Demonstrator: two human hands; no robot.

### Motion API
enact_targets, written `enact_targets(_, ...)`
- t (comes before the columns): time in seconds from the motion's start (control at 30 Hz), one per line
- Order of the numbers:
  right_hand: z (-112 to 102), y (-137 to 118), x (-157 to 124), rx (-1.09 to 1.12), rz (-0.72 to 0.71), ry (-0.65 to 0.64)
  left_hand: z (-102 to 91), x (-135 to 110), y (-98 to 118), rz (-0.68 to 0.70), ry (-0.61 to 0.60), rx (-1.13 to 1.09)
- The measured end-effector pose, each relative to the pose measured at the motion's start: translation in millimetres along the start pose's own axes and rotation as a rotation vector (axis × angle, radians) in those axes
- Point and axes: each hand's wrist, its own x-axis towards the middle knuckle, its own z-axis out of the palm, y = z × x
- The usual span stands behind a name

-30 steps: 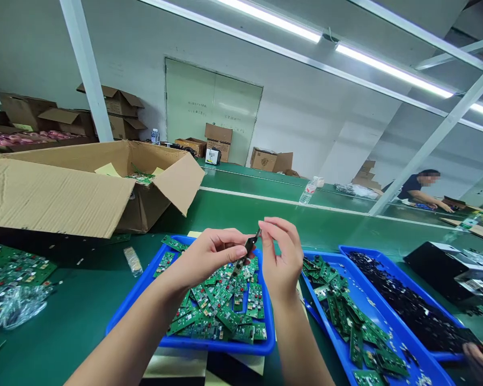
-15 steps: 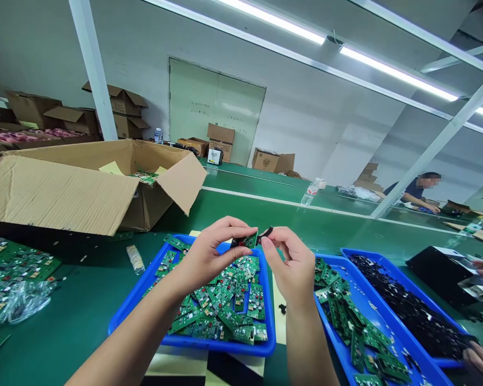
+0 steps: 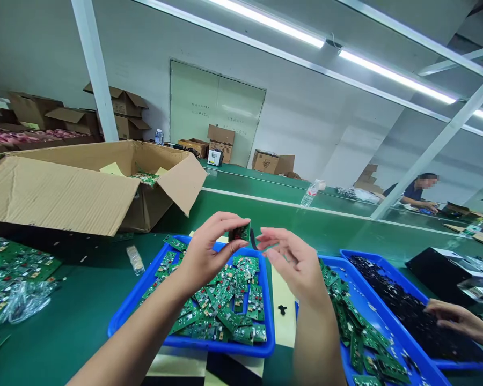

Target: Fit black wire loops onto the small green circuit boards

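- The right hand (image 3: 300, 268) has come away from its pinch of half a second ago; its fingers now stand parted, beside the black strip (image 3: 253, 239), and whether a fingertip brushes it I cannot tell
- The left hand (image 3: 207, 249) keeps its grip on the board (image 3: 241, 232), thumb below and fingers above
- The strip rose toward the upper right before; now it curves downward from the board's right end
- A co-worker's hand (image 3: 461, 320) now reaches over the far-right tray (image 3: 462, 365); it was lower, at the picture's edge
- The board is above the far edge of the middle tray (image 3: 221, 347), its visible end pointing right, toward the right hand; its long axis seems to run roughly left to right, though the fingers hide much of it
- The middle tray is heaped with green boards (image 3: 213, 300), lying at mixed angles
- The right tray (image 3: 371, 292) has more boards, with small white bits (image 3: 371, 307) scattered on its floor
- The far-right tray holds a mass of black parts (image 3: 394, 295)
- The open carton (image 3: 64, 193) at left has green pieces and pale sheets inside
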Motion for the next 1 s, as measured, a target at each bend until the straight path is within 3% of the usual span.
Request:
enact_targets(0.1, 8, 0, 2, 0.214, 0.222, 0.046, -0.7, 0, 1, 0.103, 0.013, 0.064)
enact_targets(0.23, 16, -2, 5, 0.317, 0.346, 0.022, -1.7, 1, 2, 0.152, -0.002, 0.118)
enact_targets(1.0, 21, 1, 8, 0.667, 0.463, -0.027, 1.2, 0, -3, 0.119, 0.042, 0.115)
